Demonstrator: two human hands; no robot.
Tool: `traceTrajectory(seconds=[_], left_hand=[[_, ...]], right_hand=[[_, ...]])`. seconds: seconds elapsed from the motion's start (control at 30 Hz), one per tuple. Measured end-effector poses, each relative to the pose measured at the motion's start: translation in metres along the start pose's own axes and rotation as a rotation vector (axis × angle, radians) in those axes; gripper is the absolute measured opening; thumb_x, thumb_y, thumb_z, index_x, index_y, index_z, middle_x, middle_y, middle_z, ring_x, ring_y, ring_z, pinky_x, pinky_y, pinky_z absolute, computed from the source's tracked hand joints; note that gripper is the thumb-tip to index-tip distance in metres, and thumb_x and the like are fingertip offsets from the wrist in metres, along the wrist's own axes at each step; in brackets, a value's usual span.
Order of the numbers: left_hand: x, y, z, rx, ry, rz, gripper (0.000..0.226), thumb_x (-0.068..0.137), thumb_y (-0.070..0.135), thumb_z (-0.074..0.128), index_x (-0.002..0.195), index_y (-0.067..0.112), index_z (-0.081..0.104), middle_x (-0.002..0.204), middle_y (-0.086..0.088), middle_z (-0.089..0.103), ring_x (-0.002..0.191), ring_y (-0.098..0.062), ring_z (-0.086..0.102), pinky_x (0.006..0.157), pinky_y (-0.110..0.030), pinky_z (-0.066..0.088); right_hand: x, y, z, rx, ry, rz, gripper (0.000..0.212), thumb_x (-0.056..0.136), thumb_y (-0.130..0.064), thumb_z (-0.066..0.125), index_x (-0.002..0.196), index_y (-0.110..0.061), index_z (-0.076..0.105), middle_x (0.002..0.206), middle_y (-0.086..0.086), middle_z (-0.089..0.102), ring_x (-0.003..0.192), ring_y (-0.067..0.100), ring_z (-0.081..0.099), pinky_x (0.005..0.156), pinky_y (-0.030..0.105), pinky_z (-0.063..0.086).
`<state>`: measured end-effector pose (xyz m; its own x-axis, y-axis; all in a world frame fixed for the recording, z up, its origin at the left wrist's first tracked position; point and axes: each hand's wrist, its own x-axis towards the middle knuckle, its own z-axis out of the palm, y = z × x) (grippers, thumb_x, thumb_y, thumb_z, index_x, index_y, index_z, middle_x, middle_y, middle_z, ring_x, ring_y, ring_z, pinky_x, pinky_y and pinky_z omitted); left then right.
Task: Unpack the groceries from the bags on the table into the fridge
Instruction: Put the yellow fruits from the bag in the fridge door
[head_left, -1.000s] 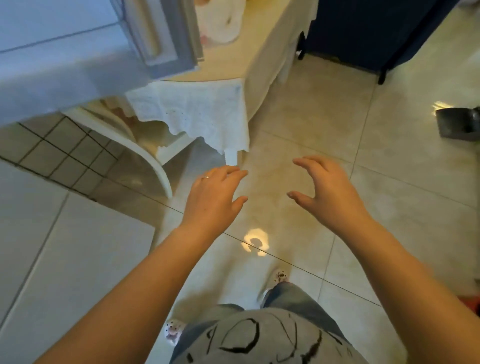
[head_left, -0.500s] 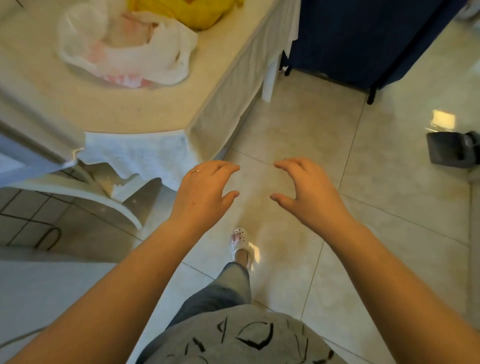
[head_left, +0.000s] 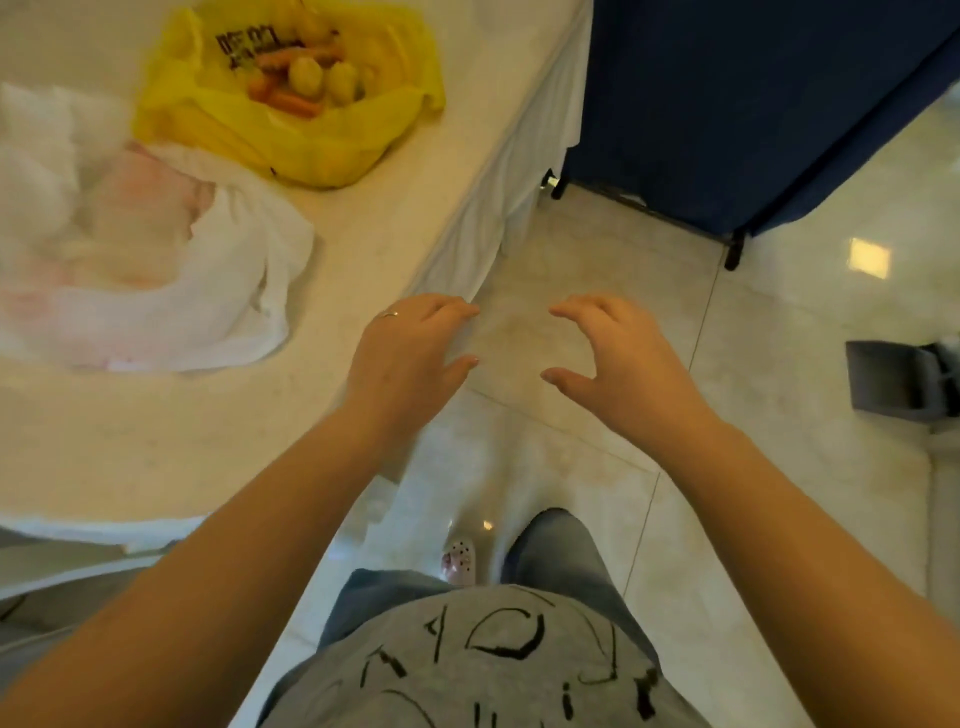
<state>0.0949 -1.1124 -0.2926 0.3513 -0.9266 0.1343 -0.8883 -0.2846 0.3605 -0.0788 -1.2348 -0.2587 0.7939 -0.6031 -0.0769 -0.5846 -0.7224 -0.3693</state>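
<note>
You stand on a glossy pale tiled floor (head_left: 779, 364). Ahead, a dark blue fabric-covered frame (head_left: 727, 104) rests on black feet. At your right lies a grey plastic dustpan (head_left: 893, 382). Your white perforated clog (head_left: 460, 561) shows below.

From my feed I see a glossy pale tiled floor (head_left: 597, 291) filling the centre and right of the frame, with thin grout lines and a bright square glare (head_left: 870, 258) at right. A cream surface (head_left: 363, 218) takes the upper left, its white cloth (head_left: 524, 171) hanging over the edge. A dark blue panel (head_left: 727, 104) on black feet stands upper right. A grey object (head_left: 893, 379) lies at the right edge.
</note>
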Motion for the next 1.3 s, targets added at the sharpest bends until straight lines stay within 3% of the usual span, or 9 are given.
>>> traceTrajectory(seconds=[0.3,0.5,0.7,0.9,1.07,1.3], left_hand=[[0.166,-0.043,0.010,0.058,0.032,-0.307,0.050,0.089,0.038,0.059,0.135,0.026,0.046,0.138,0.002,0.048,0.127,-0.019,0.042,0.104,-0.034,0.034],[0.234,-0.059,0.007,0.065,0.119,-0.555,0.050,0.087,0.037,0.062,0.133,0.023,0.049,0.134,0.001,0.052,0.123,-0.020,0.046,0.098,-0.037,0.040],[0.263,-0.085,0.004,0.097,0.227,-0.755,0.047,0.082,0.030,0.069,0.126,0.017,0.057,0.126,-0.004,0.059,0.118,-0.025,0.052,0.093,-0.036,0.042],[0.289,-0.125,0.001,0.077,0.324,-0.865,0.047,0.080,0.030,0.071,0.124,0.018,0.058,0.124,-0.003,0.060,0.116,-0.025,0.053,0.093,-0.037,0.043],[0.321,-0.164,0.000,0.025,0.415,-0.899,0.046,0.076,0.027,0.075,0.119,0.018,0.061,0.119,-0.003,0.062,0.112,-0.026,0.056,0.090,-0.036,0.045],[0.348,-0.185,0.017,0.016,0.520,-1.083,0.064,0.076,0.028,0.075,0.134,0.019,0.049,0.131,-0.003,0.054,0.118,-0.024,0.054,0.076,-0.034,0.053]], right_hand=[[0.214,0.065,-0.035,0.083,-0.031,-0.269,0.058,0.080,-0.032,0.071,0.132,-0.021,0.048,0.135,0.003,0.047,0.124,0.021,0.042,0.101,0.030,0.033],[0.353,0.077,-0.062,0.104,-0.182,-0.494,0.057,0.082,-0.028,0.070,0.133,-0.017,0.048,0.137,0.006,0.046,0.127,0.023,0.039,0.103,0.031,0.032],[0.457,0.055,-0.056,0.126,-0.185,-0.738,0.058,0.072,-0.022,0.078,0.124,-0.009,0.056,0.125,0.012,0.055,0.117,0.031,0.048,0.095,0.032,0.034],[0.520,0.020,-0.036,0.103,-0.232,-0.882,0.059,0.070,-0.025,0.079,0.123,-0.012,0.057,0.124,0.011,0.055,0.118,0.029,0.047,0.098,0.029,0.030],[0.575,-0.001,-0.032,0.040,-0.257,-0.951,0.061,0.068,-0.026,0.080,0.124,-0.015,0.057,0.125,0.010,0.055,0.118,0.032,0.049,0.099,0.040,0.036],[0.652,-0.043,0.000,-0.027,-0.445,-1.142,0.061,0.078,-0.025,0.072,0.133,-0.017,0.048,0.133,0.007,0.048,0.124,0.027,0.044,0.103,0.039,0.036]])
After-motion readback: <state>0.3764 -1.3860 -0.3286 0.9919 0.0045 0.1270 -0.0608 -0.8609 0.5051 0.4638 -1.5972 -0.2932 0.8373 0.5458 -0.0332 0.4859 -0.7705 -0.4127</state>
